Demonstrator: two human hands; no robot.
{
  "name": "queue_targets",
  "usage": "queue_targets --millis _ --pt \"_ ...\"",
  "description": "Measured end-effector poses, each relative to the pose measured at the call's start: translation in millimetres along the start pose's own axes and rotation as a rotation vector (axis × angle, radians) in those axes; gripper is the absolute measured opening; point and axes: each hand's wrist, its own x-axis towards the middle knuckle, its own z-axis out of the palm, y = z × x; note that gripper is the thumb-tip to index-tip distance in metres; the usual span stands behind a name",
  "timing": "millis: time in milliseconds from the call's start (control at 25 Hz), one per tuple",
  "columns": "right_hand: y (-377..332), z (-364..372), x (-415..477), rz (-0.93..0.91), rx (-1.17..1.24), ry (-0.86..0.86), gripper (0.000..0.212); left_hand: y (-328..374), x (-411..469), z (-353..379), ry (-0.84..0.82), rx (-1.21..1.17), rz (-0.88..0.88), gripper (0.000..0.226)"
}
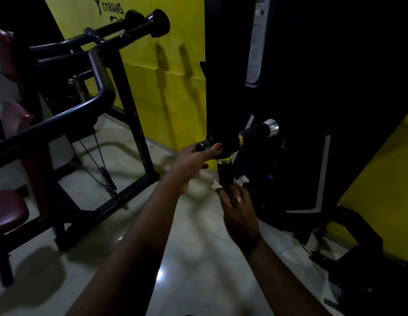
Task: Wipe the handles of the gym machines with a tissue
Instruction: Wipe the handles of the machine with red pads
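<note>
A black machine has a forked handle with two foam grips. The lower grip (225, 174) points down toward me and has a yellow and silver ring at its top. The upper grip (255, 131) points right and ends in a silver cap. My left hand (193, 161) is closed around the black knob end of the handle bar at the left. My right hand (237, 201) wraps a white tissue (242, 179) around the bottom end of the lower grip. Bits of tissue stick out on both sides of the grip.
Another machine with black curved bars (93, 103), cables and maroon pads (9, 210) fills the left side. A yellow wall (171, 87) stands behind. The dark weight-stack housing (312, 110) is at the right. Pale glossy floor tiles (198, 258) lie below my arms.
</note>
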Motion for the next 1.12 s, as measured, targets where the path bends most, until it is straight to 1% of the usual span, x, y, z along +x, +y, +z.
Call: queue_targets --millis 80,120,200,240,280,360,400,440,480,520,560,600,640,720,800,880,920,960,1000,1040,1120 --pt "4.3 -5.0 17.5 0.103 0.13 0.007 0.016 -0.7 1.1 0.2 0.005 -0.009 0.003 0.037" --pt "7.1 -5.2 29.3 0.22 0.221 0.011 0.016 -1.2 1.4 0.7 0.008 -0.019 0.004 0.033" --pt "12.1 -6.7 51.1 0.556 0.455 0.057 0.023 -3.1 2.0 3.4 0.023 -0.039 0.004 0.034" --pt "12.8 -8.6 54.3 0.648 0.545 0.092 0.021 -4.5 2.2 5.6 0.031 -0.053 0.004 0.037" --pt "10.3 -11.1 50.1 0.674 0.587 0.113 0.021 -5.3 2.3 7.6 0.038 -0.068 0.002 0.039" --pt "5.0 -17.6 23.6 0.569 0.621 0.114 0.018 -6.3 3.2 8.7 0.036 -0.102 0.002 0.044" --pt "4.6 -18.2 7.1 0.51 0.618 0.109 0.022 -6.2 3.6 8.3 0.029 -0.116 0.001 0.046" --pt "5.4 -17.8 -6.3 0.495 0.594 0.094 0.028 -6.0 3.3 7.7 0.022 -0.122 -0.003 0.047" --pt "8.8 -12.7 -12.5 0.545 0.544 0.076 0.03 -5.7 2.7 7.2 0.019 -0.121 -0.006 0.048" --pt "12.7 -7.1 -9.3 0.634 0.509 0.058 0.028 -5.4 2.1 7.1 0.016 -0.118 -0.01 0.048" --pt "16.4 -1.1 1.7 0.714 0.515 0.044 0.027 -5.0 1.3 7.1 0.014 -0.115 -0.017 0.048" --pt "19.7 5.5 17.4 0.777 0.594 0.029 0.028 -4.6 1.0 7.1 0.013 -0.111 -0.023 0.048" --pt "23.6 12.4 34.4 0.841 0.731 0.005 0.028 -3.9 0.7 7.2 0.014 -0.106 -0.028 0.047" --pt "29.8 19.8 58.2 0.982 1.082 -0.057 0.02 -2.8 0.3 7.4 0.017 -0.098 -0.036 0.045" --pt "37.6 21.3 54.6 1.076 1.318 -0.155 0.017 -2.8 -0.1 7.0 0.017 -0.094 -0.038 0.043" --pt "45.7 16.7 35.0 1.094 1.342 -0.356 0.019 -3.0 -1.2 5.9 0.016 -0.09 -0.03 0.044" --pt "49.3 12.4 28.8 1.06 1.337 -0.484 0.018 -3.1 -1.5 5.4 0.015 -0.088 -0.026 0.046" --pt "54.2 11.2 27.7 1.015 1.381 -0.603 0.019 -3.0 -1.6 5.0 0.02 -0.082 -0.021 0.046" --pt "56.2 11.4 33.7 0.996 1.449 -0.678 0.021 -2.9 -1.6 4.8 0.028 -0.068 -0.017 0.046" --pt "56.0 13.4 45.1 1.031 1.523 -0.71 0.023 -2.2 -1.2 5.0 0.041 -0.047 -0.009 0.044" --pt "55.1 21.0 70.3 1.179 1.562 -0.681 0.033 -1.3 -0.5 6.1 0.066 -0.006 0.016 0.036"
